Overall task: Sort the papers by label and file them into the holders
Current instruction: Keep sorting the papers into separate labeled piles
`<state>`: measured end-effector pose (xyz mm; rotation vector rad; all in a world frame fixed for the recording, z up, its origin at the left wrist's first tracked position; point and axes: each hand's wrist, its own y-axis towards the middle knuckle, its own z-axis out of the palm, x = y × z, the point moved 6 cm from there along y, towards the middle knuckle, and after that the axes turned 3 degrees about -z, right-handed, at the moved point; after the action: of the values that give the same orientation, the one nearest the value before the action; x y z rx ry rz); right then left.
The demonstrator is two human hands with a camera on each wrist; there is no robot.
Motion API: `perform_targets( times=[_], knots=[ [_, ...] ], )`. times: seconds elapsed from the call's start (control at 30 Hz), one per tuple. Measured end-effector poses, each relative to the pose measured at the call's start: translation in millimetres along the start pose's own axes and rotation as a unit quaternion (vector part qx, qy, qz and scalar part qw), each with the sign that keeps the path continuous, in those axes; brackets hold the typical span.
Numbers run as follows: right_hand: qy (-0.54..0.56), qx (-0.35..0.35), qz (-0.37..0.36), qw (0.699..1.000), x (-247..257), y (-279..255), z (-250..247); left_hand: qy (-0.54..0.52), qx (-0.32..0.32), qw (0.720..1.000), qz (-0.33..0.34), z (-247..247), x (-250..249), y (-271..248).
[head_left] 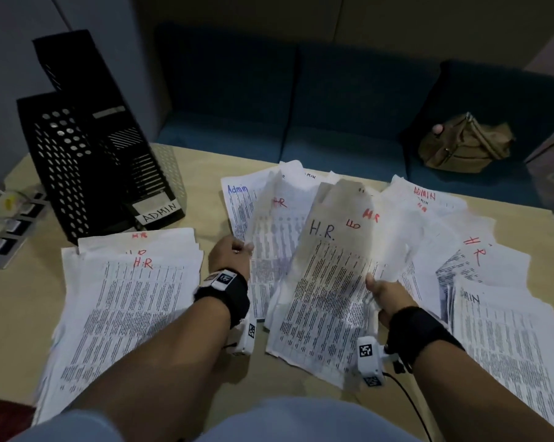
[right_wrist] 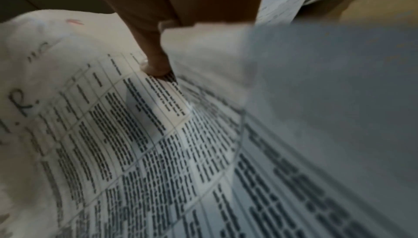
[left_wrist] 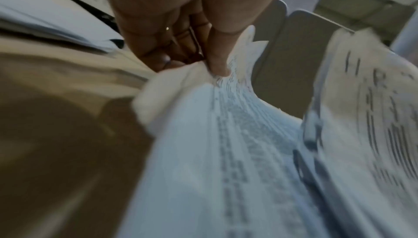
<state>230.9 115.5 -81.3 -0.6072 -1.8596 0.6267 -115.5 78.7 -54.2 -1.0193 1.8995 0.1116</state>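
Left hand (head_left: 229,255): pinched the edge of middle sheets (head_left: 263,224).
Right hand (head_left: 382,296): thumb and fingers pinched the H.R. sheet (head_left: 326,282).
Near-left: H.R. pile (head_left: 125,301).
Far left: black holders (head_left: 87,161).

white papers (head_left: 330,282) are showing black printed rows, with labels in red, blue and black ink. the holders (head_left: 87,161) are looking black with round holes. the table (head_left: 11,301) is appearing light beige, the sofa (head_left: 333,106) dark blue.
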Motion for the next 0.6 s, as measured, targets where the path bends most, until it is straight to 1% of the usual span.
perform_targets(
  times=[0.03,0.1,0.13,0.2,0.23,0.27,0.33,0.37,0.43,0.5,0.57,0.6],
  knots=[
    [0.023,0.009,0.011,1.0,-5,3,0,-0.034,-0.017,0.999,-0.022,-8,5,-2],
    [0.017,0.011,0.024,1.0,-11,3,-3,-0.088,-0.056,0.994,-0.045,-27,15,-2],
    [-0.005,0.012,0.021,1.0,-2,-9,-3,-0.109,-0.071,0.99,-0.047,-37,17,-2],
    [-0.09,0.014,0.022,0.996,6,-22,-4,-0.144,-0.081,0.986,-0.026,-49,19,-1],
    [-0.114,0.018,0.013,0.993,9,-25,-4,-0.154,-0.076,0.985,-0.01,-52,19,-1],
    [-0.114,0.023,0.001,0.993,14,-29,-4,-0.159,-0.063,0.985,0.005,-54,17,-3],
    [-0.086,0.029,-0.022,0.996,22,-33,1,-0.161,-0.034,0.986,0.016,-52,13,-10],
    [-0.079,0.035,-0.035,0.996,23,-33,4,-0.179,-0.02,0.984,0.017,-49,14,-12],
    [-0.031,0.045,-0.044,0.998,21,-32,11,-0.226,0.006,0.974,0.01,-44,17,-18],
    [0.016,0.069,-0.067,0.995,23,-37,22,-0.278,0.029,0.96,-0.012,-37,24,-25],
    [0.043,0.102,-0.09,0.99,25,-41,37,-0.328,0.054,0.942,-0.039,-30,33,-32],
    [0.05,0.105,-0.099,0.988,27,-44,42,-0.34,0.068,0.937,-0.044,-26,35,-35]
  ],
)
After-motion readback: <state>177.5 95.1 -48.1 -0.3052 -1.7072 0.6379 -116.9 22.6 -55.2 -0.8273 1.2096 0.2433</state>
